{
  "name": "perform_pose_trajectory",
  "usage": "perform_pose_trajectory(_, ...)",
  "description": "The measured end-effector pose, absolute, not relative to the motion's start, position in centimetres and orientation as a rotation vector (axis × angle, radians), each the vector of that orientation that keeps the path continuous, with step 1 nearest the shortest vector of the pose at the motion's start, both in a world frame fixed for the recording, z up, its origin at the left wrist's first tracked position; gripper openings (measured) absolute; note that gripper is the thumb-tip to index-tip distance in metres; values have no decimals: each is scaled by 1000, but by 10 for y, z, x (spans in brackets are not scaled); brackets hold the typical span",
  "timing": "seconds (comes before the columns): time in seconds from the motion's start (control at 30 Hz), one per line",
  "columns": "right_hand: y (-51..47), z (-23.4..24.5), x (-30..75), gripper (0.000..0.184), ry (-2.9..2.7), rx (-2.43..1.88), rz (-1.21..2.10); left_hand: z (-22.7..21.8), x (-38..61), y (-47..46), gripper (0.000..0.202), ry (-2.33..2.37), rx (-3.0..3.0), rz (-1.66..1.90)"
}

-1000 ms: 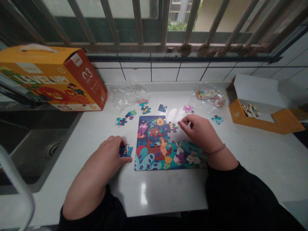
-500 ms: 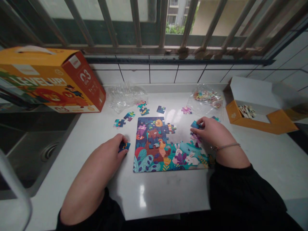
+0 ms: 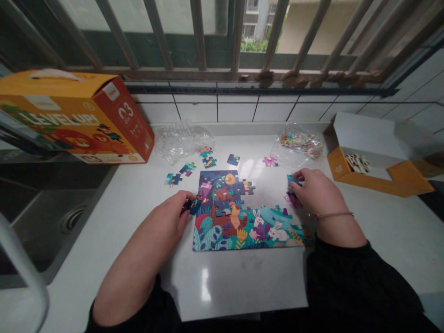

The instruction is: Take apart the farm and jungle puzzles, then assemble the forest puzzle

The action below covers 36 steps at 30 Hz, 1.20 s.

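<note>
A partly assembled jigsaw puzzle (image 3: 232,222) with a bear and rabbits lies on the white counter, its upper right part open. My left hand (image 3: 178,210) pinches a dark blue puzzle piece (image 3: 194,205) at the puzzle's left edge. At the upper right side my right hand (image 3: 310,187) has its thumb and fingers closed on a blue-teal puzzle piece (image 3: 290,180). Just below those fingers lies a purple puzzle piece (image 3: 294,200), partly covered by the hand. Loose pieces lie beyond the puzzle, among them a dark blue piece (image 3: 233,159) and a pink piece (image 3: 270,161).
An orange box (image 3: 114,125) stands at the left beside a sink (image 3: 52,259). Clear plastic packaging (image 3: 182,141) and a bag of pieces (image 3: 301,142) lie near the tiled wall. An open yellow box (image 3: 378,180) holding pieces sits at the right.
My left hand has moved right and up with its piece, to the puzzle's edge. My right hand has shifted slightly right, and its piece is turned more upright.
</note>
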State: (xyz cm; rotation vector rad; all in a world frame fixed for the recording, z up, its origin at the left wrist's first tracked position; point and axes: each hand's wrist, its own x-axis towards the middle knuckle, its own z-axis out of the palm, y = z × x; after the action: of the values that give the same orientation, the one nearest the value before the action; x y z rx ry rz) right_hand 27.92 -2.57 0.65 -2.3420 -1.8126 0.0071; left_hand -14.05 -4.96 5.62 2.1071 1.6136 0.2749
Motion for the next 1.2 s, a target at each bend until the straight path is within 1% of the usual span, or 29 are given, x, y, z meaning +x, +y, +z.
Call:
perform_pose_trajectory(0.17, -19, 20, 229, 23, -1891, -2065, -44, 56, -130, -53, 24, 1466, 2109, 291)
perform_pose_trajectory(0.23, -12, 29, 199, 19, -1968, -1918, 6, 56, -126, -54, 25, 1416, 2106, 281)
perform_pose_trajectory(0.3, -2, 40, 166, 21, -2071, -1767, 74, 56, -124, -53, 25, 1396, 2085, 275)
perform_pose_trajectory(0.37, 13, 51, 130, 23, -2165, -1721, 128, 55, -123, -53, 26, 1371, 2057, 303)
perform_pose_trajectory(0.4, 23, 56, 113, 25, -2202, -1739, 149, 55, -122, -54, 26, 1354, 2046, 324)
perform_pose_trajectory(0.47, 44, 61, 83, 36, -2245, -1827, 215, 56, -122, -54, 27, 1330, 2027, 366)
perform_pose_trajectory(0.57, 76, 60, 53, 51, -2224, -1985, 318, 59, -121, -55, 30, 1269, 1984, 428)
perform_pose_trajectory(0.7, 100, 50, 40, 58, -2244, -2107, 394, 57, -123, -57, 35, 1157, 1954, 483)
perform_pose_trajectory(0.87, 107, 42, 44, 64, -2193, -2103, 410, 35, -130, -68, 35, 1303, 1993, 542)
perform_pose_trajectory(0.93, 109, 42, 50, 55, -2151, -2043, 452, 27, -133, -72, 36, 1310, 2002, 548)
perform_pose_trajectory(1.03, 109, 45, 68, 29, -2085, -1867, 502, 23, -135, -73, 40, 1309, 2011, 556)
perform_pose_trajectory(1.07, 107, 48, 79, 24, -2035, -1812, 534, 23, -135, -72, 40, 1317, 2014, 546)
perform_pose_trajectory(1.1, 103, 51, 91, 22, -1955, -1772, 585, 25, -135, -70, 39, 1327, 2016, 523)
perform_pose_trajectory(1.2, 82, 60, 138, 25, -1636, -1683, 863, 33, -133, -66, 31, 1364, 2022, 441)
